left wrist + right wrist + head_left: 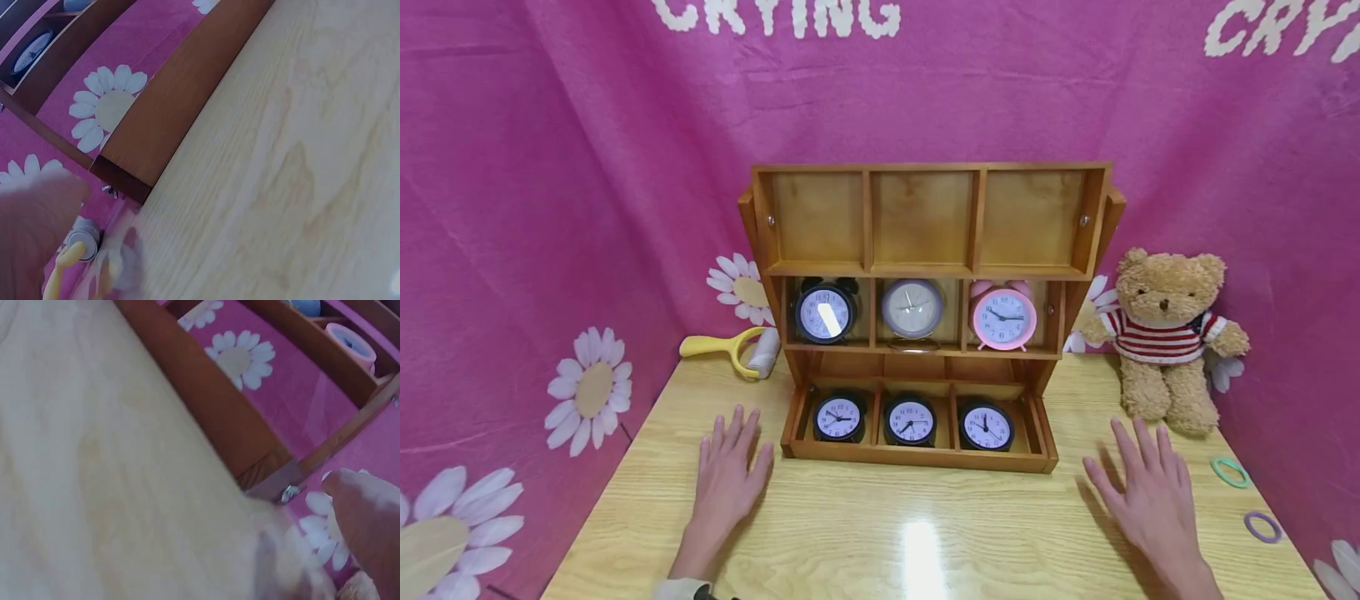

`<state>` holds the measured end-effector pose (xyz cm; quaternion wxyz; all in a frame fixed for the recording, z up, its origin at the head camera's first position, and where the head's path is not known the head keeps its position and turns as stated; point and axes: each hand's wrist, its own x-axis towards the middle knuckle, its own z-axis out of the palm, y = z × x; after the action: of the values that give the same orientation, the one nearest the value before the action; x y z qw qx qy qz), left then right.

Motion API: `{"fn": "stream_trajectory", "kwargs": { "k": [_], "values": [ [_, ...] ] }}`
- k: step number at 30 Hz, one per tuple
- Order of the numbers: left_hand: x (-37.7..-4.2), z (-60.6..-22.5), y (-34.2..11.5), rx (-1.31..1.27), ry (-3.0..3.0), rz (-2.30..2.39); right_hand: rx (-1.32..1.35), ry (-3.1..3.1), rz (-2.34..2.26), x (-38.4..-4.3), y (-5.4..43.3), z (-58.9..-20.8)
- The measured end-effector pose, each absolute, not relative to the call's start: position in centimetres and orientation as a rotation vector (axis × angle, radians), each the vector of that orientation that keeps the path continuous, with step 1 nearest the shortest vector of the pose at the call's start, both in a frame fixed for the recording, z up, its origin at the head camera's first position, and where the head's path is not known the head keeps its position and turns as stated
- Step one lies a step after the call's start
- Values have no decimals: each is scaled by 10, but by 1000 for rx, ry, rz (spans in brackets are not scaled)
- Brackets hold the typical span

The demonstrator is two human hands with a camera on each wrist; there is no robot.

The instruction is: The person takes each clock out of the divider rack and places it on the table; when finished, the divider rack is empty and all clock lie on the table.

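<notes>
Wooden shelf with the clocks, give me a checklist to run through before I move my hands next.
1. Left hand free: ok, fingers extended, holding nothing.
2. Right hand free: ok, likewise.
3. Bottom-row clocks kept apart: ok, the wooden shelf divides them.
4. Pink clock upright: ok, in the middle row.
5. Black middle-row clock readable: not ok, glare covers part of its face.
6. Shelf screws tight: cannot tell.

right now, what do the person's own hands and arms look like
The left hand and right hand are bare, with no gloves or rings visible on the fingers. A pale cuff and a small black piece show at the left wrist; no sleeve shows on the right forearm.
</notes>
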<state>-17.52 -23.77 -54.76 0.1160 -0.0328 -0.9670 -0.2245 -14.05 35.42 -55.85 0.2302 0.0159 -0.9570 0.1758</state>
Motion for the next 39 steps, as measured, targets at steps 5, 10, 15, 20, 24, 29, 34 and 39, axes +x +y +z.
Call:
{"fn": "stream_trajectory", "kwargs": {
  "k": [5, 10, 15, 20, 24, 29, 34, 39],
  "values": [
    [-179, -550, -228, -123, -2740, -930, 164, -2419, 630, -152, 341, -535],
    [-187, -555, -211, -119, -2627, -1311, 299, -2159, 789, -166, 315, -503],
    [-195, -562, -196, -56, -2524, -1561, 392, -1999, 851, -185, 283, -471],
    [-198, -564, -188, 26, -2475, -1640, 435, -1961, 884, -205, 258, -449],
    [-199, -567, -186, 41, -2445, -1677, 435, -1990, 885, -219, 245, -439],
    [-199, -570, -186, 14, -2334, -1791, 427, -2027, 897, -234, 230, -429],
    [-199, -570, -185, 3, -2284, -1819, 368, -2120, 917, -247, 220, -420],
    [-200, -570, -185, 15, -2265, -1846, 313, -2177, 947, -255, 216, -420]
  ]
}}
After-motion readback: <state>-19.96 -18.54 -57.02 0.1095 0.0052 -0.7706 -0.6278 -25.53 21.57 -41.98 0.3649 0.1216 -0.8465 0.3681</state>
